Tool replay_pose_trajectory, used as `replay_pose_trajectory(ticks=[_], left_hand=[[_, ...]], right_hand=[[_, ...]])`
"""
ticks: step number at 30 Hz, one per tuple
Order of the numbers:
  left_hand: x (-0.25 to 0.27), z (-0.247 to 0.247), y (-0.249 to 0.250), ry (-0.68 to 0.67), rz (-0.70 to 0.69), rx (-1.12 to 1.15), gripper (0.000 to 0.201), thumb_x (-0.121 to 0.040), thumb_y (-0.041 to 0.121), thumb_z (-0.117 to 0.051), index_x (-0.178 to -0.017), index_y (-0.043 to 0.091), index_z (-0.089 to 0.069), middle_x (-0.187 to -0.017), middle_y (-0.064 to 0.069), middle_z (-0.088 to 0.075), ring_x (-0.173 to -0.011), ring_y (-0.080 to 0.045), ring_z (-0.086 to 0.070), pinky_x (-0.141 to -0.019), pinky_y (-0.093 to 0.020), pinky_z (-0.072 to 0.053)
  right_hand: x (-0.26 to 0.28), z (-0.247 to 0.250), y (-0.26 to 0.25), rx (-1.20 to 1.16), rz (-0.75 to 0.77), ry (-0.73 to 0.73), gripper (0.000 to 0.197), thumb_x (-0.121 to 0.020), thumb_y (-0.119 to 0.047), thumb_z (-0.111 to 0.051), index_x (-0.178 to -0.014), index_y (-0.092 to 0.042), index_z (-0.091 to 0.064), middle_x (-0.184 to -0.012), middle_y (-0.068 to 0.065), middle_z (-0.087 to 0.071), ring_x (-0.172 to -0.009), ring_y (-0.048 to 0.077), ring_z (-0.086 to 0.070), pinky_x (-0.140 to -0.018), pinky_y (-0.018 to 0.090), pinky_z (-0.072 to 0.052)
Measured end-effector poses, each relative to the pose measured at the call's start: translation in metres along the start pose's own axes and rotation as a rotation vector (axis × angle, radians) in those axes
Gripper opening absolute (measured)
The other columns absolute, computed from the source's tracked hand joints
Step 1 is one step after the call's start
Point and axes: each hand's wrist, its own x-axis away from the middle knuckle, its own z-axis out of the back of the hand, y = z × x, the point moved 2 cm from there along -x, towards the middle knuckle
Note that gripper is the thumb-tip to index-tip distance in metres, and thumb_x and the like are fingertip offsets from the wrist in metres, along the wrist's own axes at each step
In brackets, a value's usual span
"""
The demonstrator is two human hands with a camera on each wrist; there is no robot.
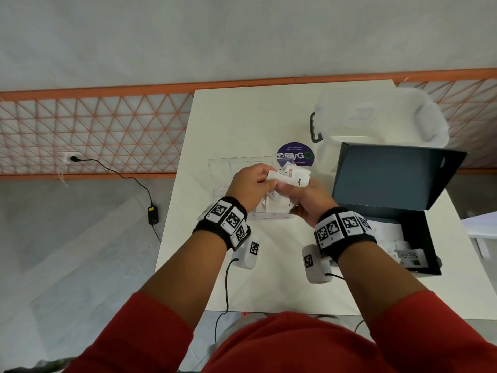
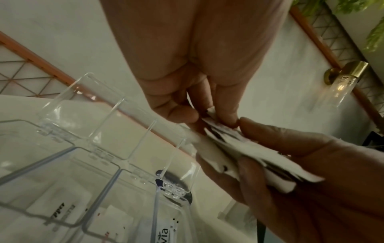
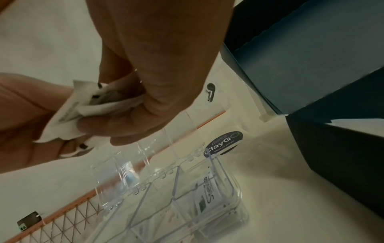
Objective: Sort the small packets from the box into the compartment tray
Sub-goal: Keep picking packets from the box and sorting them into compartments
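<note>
Both hands meet above the clear compartment tray [image 1: 219,168] in the middle of the white table. My right hand [image 1: 304,195] grips a fanned bunch of small white packets [image 1: 291,176]. My left hand [image 1: 251,185] pinches one end of that bunch with thumb and fingers [image 2: 226,115]. The packets [image 2: 249,152] spread out of the right palm in the left wrist view, and they show crumpled as packets [image 3: 93,108] in the right wrist view. The tray [image 2: 116,166] holds a pepper packet [image 2: 56,212] and a Stevia packet [image 3: 204,194] in separate compartments. The dark box [image 1: 414,235] stands open at right with packets [image 1: 408,255] inside.
The box lid [image 1: 395,176] stands up behind the box. A translucent lidded bin [image 1: 382,117] sits at the table's back right. A round purple sticker [image 1: 295,154] lies beyond the tray. An orange lattice rail [image 1: 94,130] runs behind the table. A cable and adapter [image 1: 152,214] lie on the floor at left.
</note>
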Motion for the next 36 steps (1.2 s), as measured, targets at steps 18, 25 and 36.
replay_pose_trajectory(ticks=[18,25,36], left_hand=[[-0.012,0.030,-0.010,0.113,0.099,0.215,0.012,-0.089,0.004,-0.062,-0.092,0.015,-0.063,-0.088,-0.008,-0.068,-0.060,-0.015,-0.069,-0.057,-0.025,-0.057],[-0.026,0.062,-0.025,0.149,0.024,-0.103,0.018,-0.087,0.006,-0.062,-0.087,0.022,-0.069,-0.089,0.001,-0.068,-0.064,-0.010,-0.067,-0.064,-0.017,-0.054],[-0.035,0.035,-0.066,-0.243,0.092,-0.761,0.015,-0.088,0.010,-0.063,-0.098,0.017,-0.072,-0.104,-0.004,-0.069,-0.097,-0.023,-0.064,-0.087,-0.032,-0.052]], right_hand=[[-0.009,-0.003,0.001,0.025,0.029,0.085,0.034,-0.077,0.004,-0.074,-0.107,-0.011,-0.067,-0.094,0.010,-0.075,-0.084,0.027,-0.072,-0.069,0.040,-0.059],[-0.009,0.007,0.005,-0.004,-0.003,0.162,0.051,-0.072,-0.004,-0.077,-0.120,-0.003,-0.061,-0.097,0.012,-0.068,-0.089,0.030,-0.066,-0.076,0.042,-0.055],[-0.009,0.019,0.008,-0.027,-0.008,0.158,0.037,-0.081,0.003,-0.070,-0.116,-0.009,-0.063,-0.097,0.008,-0.076,-0.086,0.026,-0.074,-0.064,0.036,-0.058]])
